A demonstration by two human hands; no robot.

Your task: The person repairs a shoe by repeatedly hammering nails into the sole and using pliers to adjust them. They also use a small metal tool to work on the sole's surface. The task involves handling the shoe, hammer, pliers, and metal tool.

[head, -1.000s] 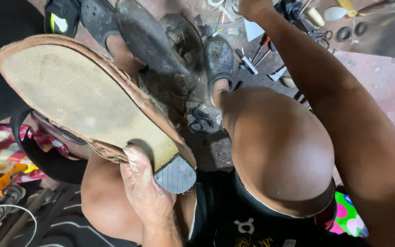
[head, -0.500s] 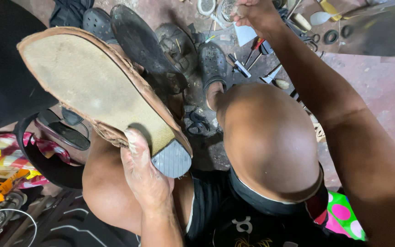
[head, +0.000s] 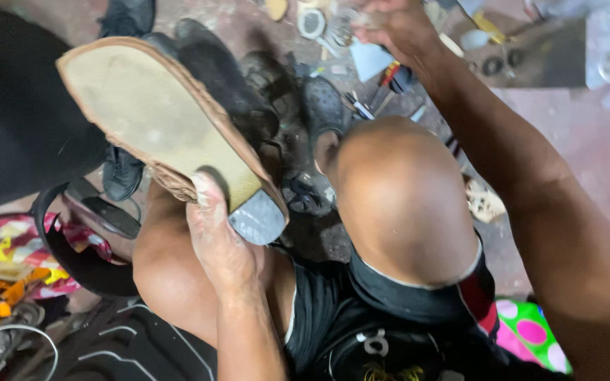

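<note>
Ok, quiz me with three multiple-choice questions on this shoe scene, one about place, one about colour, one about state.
1. Where does the left hand hold the shoe?
A. toe
B. heel end
C. laces

2. What colour is the heel patch?
A. grey
B. red
C. green

3. How is the shoe turned?
A. sole to the floor
B. sole to the camera
C. lying in a box

Answers: 1 B, the thumb presses beside the heel patch. 2 A, it shows grey against the tan sole. 3 B, the whole tan sole faces up. The right hand reaches among tools on the floor.
</note>
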